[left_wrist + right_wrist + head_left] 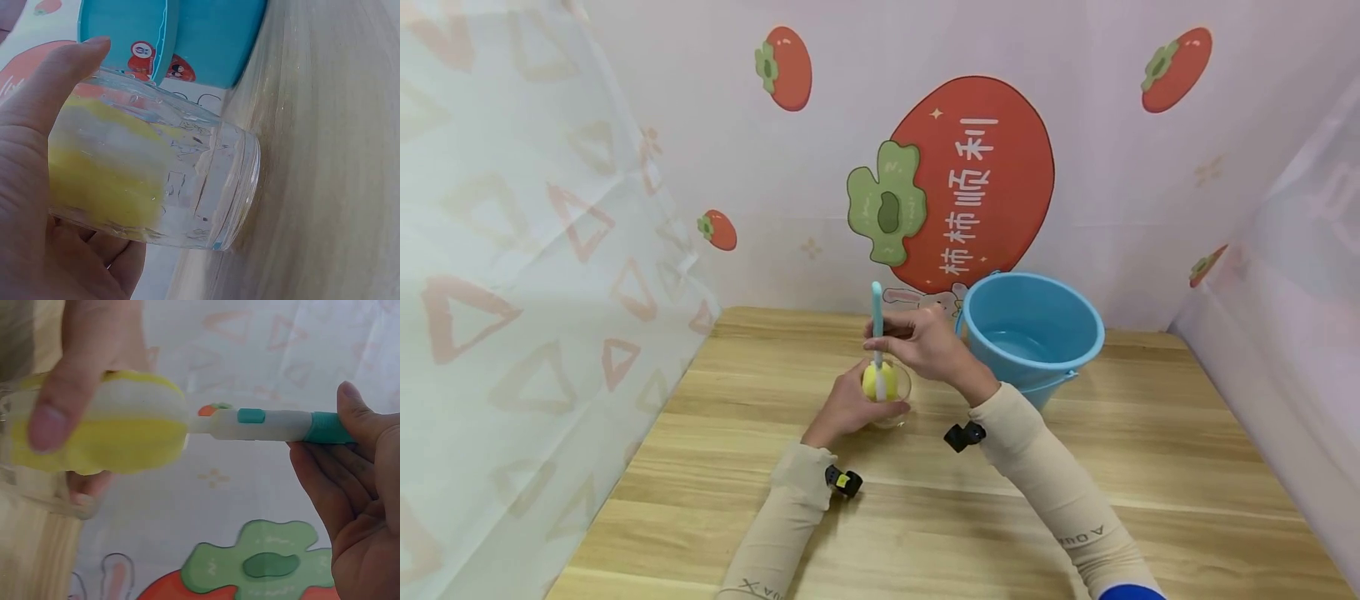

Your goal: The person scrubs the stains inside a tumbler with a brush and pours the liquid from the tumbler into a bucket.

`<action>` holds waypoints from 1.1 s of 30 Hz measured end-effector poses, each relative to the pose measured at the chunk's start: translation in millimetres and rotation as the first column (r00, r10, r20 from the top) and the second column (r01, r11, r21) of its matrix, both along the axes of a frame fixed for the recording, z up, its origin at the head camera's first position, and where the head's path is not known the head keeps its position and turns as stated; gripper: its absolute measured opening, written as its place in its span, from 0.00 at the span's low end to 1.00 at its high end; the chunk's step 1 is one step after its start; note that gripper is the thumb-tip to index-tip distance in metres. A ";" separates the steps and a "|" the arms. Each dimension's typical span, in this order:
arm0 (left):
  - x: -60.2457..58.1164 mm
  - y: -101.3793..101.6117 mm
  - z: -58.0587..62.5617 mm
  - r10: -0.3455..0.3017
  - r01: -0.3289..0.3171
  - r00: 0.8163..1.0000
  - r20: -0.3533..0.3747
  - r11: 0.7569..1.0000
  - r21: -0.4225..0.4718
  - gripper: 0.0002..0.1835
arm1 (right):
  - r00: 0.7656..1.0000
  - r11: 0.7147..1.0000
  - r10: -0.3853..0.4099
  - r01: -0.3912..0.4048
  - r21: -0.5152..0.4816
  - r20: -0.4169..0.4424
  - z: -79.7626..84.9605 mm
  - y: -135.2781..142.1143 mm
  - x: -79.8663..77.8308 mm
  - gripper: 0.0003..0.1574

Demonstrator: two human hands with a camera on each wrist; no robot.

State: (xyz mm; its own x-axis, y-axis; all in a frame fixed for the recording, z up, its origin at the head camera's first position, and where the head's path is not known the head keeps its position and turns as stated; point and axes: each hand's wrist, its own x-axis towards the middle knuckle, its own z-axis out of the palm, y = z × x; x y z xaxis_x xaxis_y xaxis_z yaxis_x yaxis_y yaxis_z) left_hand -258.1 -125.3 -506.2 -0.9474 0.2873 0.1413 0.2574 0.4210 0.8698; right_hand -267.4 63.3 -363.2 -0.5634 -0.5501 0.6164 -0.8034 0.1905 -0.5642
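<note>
A sponge bottle brush [877, 312] stands upright, its yellow-and-white sponge head [144, 440] partly inside a clear glass cup [206, 194]. My left hand [850, 404] wraps round the cup, thumb on one side and fingers on the other. In the left wrist view the cup's base is right at the wooden table. My right hand [928, 342] pinches the teal part of the white-and-teal handle [281, 427] between thumb and fingers, above the cup. Yellow sponge shows through the cup's wall.
A blue bucket [1037, 308] with a handle stands on the wooden table [925, 517], right of and behind the hands. A white backdrop [685, 100] printed with persimmons rises behind the table, and patterned cloth hangs at both sides.
</note>
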 end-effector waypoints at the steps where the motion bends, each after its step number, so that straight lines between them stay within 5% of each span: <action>1: -0.6 0.3 -0.1 0.002 -0.002 1.000 -0.004 1.000 -0.005 0.33 | 1.000 1.000 0.012 -0.012 -0.016 0.001 3.7 0.8 0.6 0.07; 7: -2.7 1.3 2.8 0.004 -0.005 1.000 -0.019 1.000 -0.012 0.33 | 1.000 0.999 0.023 -0.023 -0.050 0.003 18.1 4.6 1.4 0.06; 15: -1.4 0.7 0.5 -0.001 0.001 1.000 0.018 1.000 -0.014 0.43 | 0.996 0.996 -0.063 0.059 0.063 0.070 -9.2 5.3 -1.0 0.07; 24: -4.5 1.0 3.0 -0.018 0.018 0.999 -0.030 1.000 0.004 0.36 | 1.000 0.999 -0.003 0.003 -0.045 0.012 27.8 11.7 2.3 0.06; 33: 0.2 0.7 2.3 -0.005 0.004 1.000 0.029 1.000 0.019 0.41 | 0.996 0.998 -0.053 0.051 0.028 0.073 -2.1 8.7 -1.0 0.08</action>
State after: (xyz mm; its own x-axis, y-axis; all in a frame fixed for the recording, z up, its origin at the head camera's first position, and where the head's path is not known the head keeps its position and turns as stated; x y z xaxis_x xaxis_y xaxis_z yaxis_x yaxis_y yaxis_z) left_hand -257.9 -124.6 -504.0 -0.9498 0.2893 0.1191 0.2337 0.4031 0.8848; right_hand -268.4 72.0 -365.2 -0.6348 -0.5344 0.5580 -0.7486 0.2466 -0.6155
